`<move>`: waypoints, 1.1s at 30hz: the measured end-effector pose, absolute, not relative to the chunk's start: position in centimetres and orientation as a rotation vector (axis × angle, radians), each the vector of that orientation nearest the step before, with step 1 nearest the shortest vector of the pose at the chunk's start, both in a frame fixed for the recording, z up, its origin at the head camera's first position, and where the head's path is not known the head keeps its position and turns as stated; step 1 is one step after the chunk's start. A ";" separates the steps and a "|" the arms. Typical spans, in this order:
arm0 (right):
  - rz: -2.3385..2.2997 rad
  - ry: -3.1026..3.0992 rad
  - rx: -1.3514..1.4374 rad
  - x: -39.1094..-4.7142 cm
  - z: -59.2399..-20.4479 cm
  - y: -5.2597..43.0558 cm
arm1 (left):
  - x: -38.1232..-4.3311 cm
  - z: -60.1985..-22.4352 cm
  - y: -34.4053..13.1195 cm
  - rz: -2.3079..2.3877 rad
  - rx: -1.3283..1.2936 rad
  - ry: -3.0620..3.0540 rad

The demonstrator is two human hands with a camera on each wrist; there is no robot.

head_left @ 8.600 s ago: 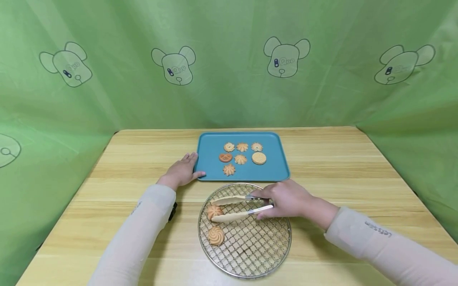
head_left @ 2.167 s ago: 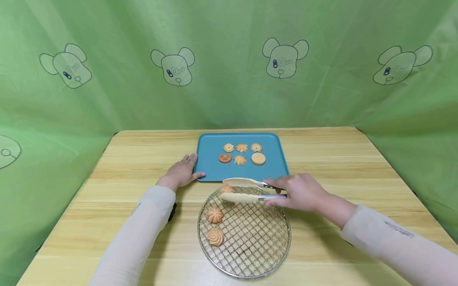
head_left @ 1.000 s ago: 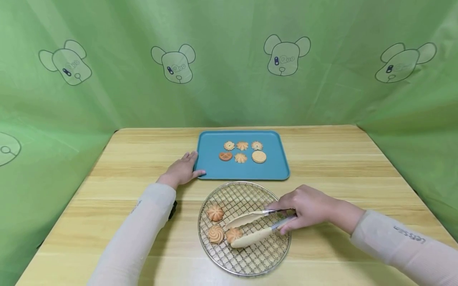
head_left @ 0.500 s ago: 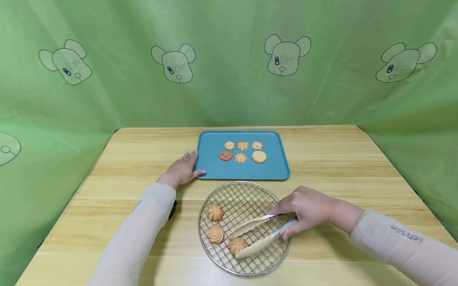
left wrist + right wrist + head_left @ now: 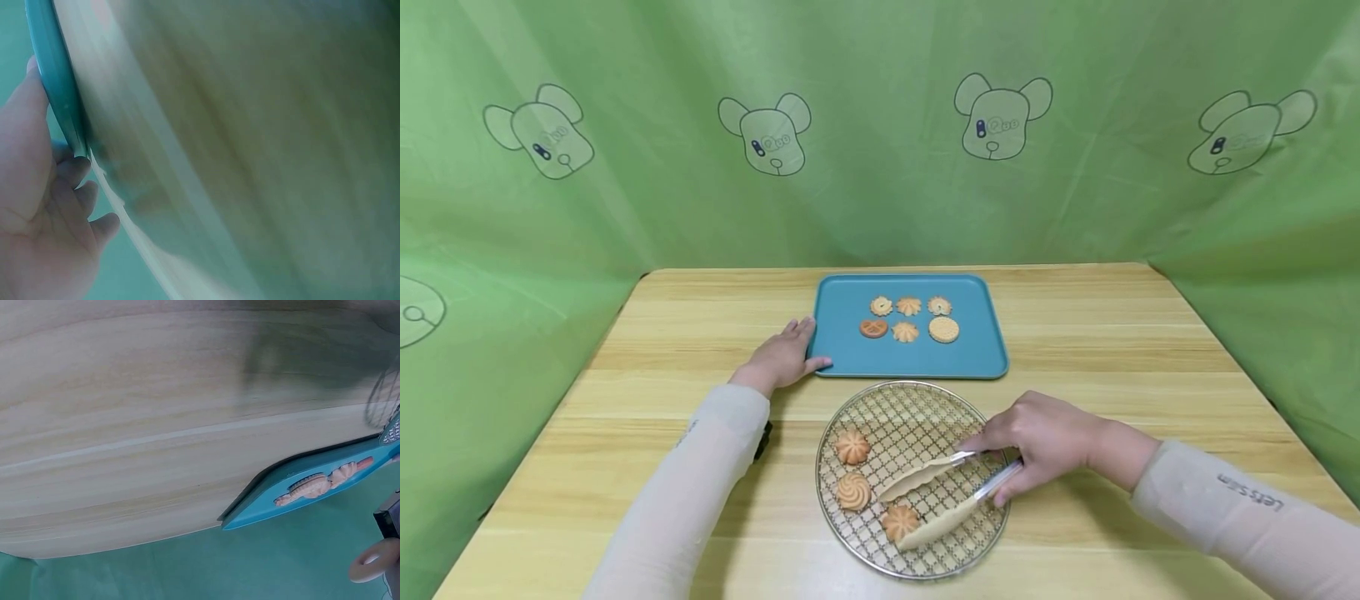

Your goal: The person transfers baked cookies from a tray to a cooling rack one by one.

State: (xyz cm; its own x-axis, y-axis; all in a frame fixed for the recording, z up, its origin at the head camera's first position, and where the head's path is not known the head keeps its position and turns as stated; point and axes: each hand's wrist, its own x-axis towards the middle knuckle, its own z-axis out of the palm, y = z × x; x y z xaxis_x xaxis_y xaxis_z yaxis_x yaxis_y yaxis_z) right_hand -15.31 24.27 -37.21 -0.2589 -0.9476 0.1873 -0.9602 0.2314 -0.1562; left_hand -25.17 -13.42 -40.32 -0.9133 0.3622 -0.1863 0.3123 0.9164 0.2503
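My right hand (image 5: 1041, 437) grips a pair of tongs (image 5: 936, 525) with beige tips and metal arms over a round wire rack (image 5: 940, 408). The tongs' arms are spread. Beside the lower tip, a ridged cookie (image 5: 901, 523) lies on the rack. To its left sit a swirl cookie (image 5: 853, 492) and another ridged cookie (image 5: 852, 447). My left hand (image 5: 781, 357) rests at the left edge of a blue tray (image 5: 925, 363), fingers extended and thumb on the near rim. The left wrist view shows this hand (image 5: 47, 187) against the tray's edge (image 5: 59, 75).
Several cookies stay on the tray, among them a pretzel-shaped one (image 5: 873, 328) and a round pale one (image 5: 943, 329). The wooden table (image 5: 1097, 350) carries both tray and rack. A green curtain (image 5: 880, 208) encloses the back and sides.
The tongs brought a ridged cookie from the tray's front row onto the rack, moved it towards the near side, then spread and released it. My left hand stayed at the tray.
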 end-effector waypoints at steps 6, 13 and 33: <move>0.398 -2.442 1.850 -15.4 -37.0 24.3 | -25.2 -40.5 -13.4 0.322 0.505 2.851; 0.408 -2.451 1.745 -15.5 -37.1 24.1 | -25.3 -40.6 -13.5 0.322 0.508 2.851; 0.278 -2.668 1.271 -15.6 -37.7 23.5 | -25.4 -40.6 -13.5 0.305 0.528 2.858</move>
